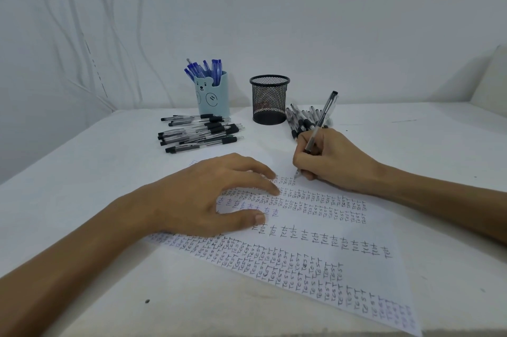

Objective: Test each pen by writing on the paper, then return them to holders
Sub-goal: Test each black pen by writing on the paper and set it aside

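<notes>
A white sheet of paper [315,243] covered with rows of the word TEST lies on the table. My left hand [208,196] rests on its upper left part, fingers spread and fairly straight. My right hand [332,158] grips a clear black-capped pen [322,120], its tip touching the paper's upper edge. A light blue bear holder [212,98] holds several blue pens [204,70]. A black mesh holder [269,99] stands to its right; nothing shows above its rim.
Several black pens [200,131] lie in a loose pile in front of the blue holder. Another pile of black pens [304,120] lies right of the mesh holder, behind my right hand. A white wall with hanging cables [82,34] is behind the table.
</notes>
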`<state>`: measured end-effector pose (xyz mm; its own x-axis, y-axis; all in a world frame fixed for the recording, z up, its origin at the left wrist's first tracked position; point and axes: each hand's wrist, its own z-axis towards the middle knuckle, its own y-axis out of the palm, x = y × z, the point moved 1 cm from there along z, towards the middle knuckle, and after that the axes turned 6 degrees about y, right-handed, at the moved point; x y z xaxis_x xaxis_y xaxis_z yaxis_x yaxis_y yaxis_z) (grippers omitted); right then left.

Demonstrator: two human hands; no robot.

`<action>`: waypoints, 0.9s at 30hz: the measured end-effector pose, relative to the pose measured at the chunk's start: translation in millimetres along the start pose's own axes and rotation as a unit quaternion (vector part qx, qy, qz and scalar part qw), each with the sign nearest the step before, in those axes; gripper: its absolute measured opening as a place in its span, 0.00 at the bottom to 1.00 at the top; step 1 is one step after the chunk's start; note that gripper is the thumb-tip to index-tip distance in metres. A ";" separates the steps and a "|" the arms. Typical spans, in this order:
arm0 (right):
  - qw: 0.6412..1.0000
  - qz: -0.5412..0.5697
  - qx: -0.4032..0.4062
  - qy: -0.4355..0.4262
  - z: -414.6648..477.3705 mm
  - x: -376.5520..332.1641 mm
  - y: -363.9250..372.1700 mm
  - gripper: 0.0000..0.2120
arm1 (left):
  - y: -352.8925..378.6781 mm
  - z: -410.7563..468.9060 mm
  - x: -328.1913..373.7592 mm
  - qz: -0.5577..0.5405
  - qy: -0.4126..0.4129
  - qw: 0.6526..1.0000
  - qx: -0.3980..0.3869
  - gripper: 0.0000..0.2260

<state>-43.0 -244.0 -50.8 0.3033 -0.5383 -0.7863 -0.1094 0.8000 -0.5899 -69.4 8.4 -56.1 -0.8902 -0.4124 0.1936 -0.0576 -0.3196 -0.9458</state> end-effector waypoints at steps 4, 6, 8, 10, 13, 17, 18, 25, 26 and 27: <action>0.999 0.001 0.009 0.030 1.8 0.1 0.7 0.10 | 0.0 -0.2 0.1 -0.003 -0.002 1.000 -0.001 0.19; 0.990 0.109 0.027 0.083 4.9 1.3 -1.0 0.12 | -0.5 -0.4 0.1 -0.007 -0.007 1.000 0.000 0.18; 0.966 0.219 0.029 0.131 8.0 1.1 -3.0 0.14 | -0.3 -0.3 -1.4 -0.003 -0.015 1.000 0.008 0.18; 0.953 0.266 0.014 0.147 9.3 1.5 -4.1 0.16 | -0.8 -0.4 -5.6 0.027 -0.028 0.999 0.028 0.18; 0.956 0.275 -0.026 0.096 9.7 4.2 -3.0 0.13 | -4.8 -4.6 -17.3 0.107 -0.056 0.989 0.083 0.17; 0.949 0.307 -0.038 0.055 9.8 5.6 -3.0 0.08 | -14.1 -16.2 -38.4 0.156 -0.145 0.968 0.130 0.18; 0.944 0.323 -0.032 0.065 10.8 5.0 -3.2 0.11 | -15.2 -19.5 -43.2 0.159 -0.163 0.965 0.128 0.19; 0.913 0.385 0.002 0.138 14.2 4.2 -6.8 0.23 | -13.5 -29.1 -56.7 0.125 -0.241 0.957 0.100 0.24; 0.911 0.390 0.006 0.137 14.5 5.8 -6.8 0.22 | -13.2 -28.4 -57.2 0.129 -0.239 0.957 0.102 0.21; 0.911 0.390 0.004 0.131 14.6 7.1 -7.0 0.21 | -12.9 -27.7 -57.9 0.135 -0.237 0.956 0.106 0.17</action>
<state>-26.3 -249.6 -49.6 -0.1005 0.1510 -0.9834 -0.1877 0.9678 0.1678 -29.6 60.0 -62.3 -0.5518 -0.8287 0.0932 0.2837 -0.2916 -0.9135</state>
